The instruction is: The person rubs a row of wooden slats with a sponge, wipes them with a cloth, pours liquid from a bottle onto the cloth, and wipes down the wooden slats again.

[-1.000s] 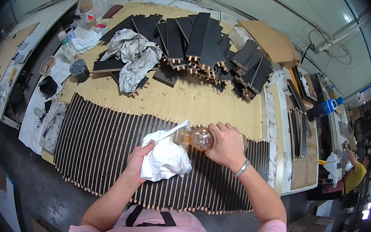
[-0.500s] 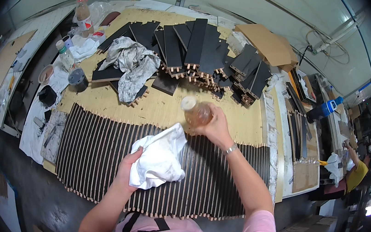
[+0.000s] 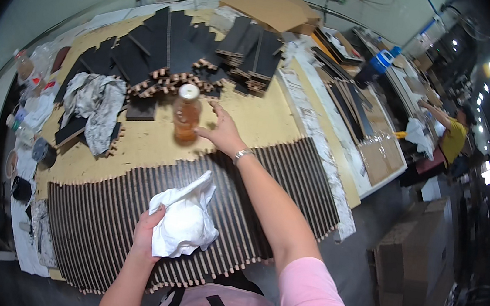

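Note:
A white cloth (image 3: 185, 228) is bunched in my left hand (image 3: 148, 227), held above a long row of dark slats (image 3: 108, 222) standing side by side with light dowel pegs at their ends. Beyond the row, a bottle of amber liquid with a white cap (image 3: 187, 118) stands upright on the yellowish board (image 3: 249, 120). My right hand (image 3: 223, 133) is beside the bottle with its fingers spread; the thumb is close to the bottle's side, and I cannot tell whether it touches. A stained, crumpled rag (image 3: 94, 107) lies farther left on some dark boards.
Dark pegged boards (image 3: 147, 49) are piled at the back, near flat cardboard (image 3: 266, 9). Bottles and a dark grey cup (image 3: 44, 153) stand along the left edge. A blue bottle (image 3: 378, 65) is on the right-hand table. A person in yellow (image 3: 453, 142) works at far right.
My right hand has set the bottle upright on the board and opened away from it. The view has swung to the right. My left hand still holds the white cloth.

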Demonstrator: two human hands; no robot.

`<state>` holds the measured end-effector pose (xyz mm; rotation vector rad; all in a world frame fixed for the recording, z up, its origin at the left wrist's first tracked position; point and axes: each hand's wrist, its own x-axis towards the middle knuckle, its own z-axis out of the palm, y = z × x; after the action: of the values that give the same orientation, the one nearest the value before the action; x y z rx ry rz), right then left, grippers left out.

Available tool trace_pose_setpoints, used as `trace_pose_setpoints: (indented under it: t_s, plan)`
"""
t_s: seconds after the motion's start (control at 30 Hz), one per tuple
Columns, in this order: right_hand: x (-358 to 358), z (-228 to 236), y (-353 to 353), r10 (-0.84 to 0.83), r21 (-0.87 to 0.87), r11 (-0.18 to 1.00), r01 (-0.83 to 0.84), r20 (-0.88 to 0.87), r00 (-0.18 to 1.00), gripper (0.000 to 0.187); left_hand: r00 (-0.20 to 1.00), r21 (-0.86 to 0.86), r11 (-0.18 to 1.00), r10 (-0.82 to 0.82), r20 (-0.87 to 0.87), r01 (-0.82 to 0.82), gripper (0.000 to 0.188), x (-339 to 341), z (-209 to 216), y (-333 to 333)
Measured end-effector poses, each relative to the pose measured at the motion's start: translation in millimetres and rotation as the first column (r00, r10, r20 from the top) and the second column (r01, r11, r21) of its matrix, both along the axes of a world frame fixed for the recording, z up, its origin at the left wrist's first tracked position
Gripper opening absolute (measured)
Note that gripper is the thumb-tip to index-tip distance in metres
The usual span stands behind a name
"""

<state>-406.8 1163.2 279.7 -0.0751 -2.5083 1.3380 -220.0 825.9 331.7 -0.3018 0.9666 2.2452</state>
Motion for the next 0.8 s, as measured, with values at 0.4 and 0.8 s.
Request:
trace_pose_setpoints:
  t_s: [0.4, 0.8]
  plan:
    - [324, -40, 375, -0.101, 0.577, 0.817, 0.008, 0.129, 0.986, 0.063, -0.618, -0.677, 0.695, -0.648, -0.445, -0.242, 0.07, 78, 14, 313]
    - [352, -11, 384, -0.104, 0.605, 0.796, 0.001, 0.135, 0.985, 0.059, -0.522, -0.818, 0.514, -0.786, -0.33, -0.258, 0.061, 87, 8, 437]
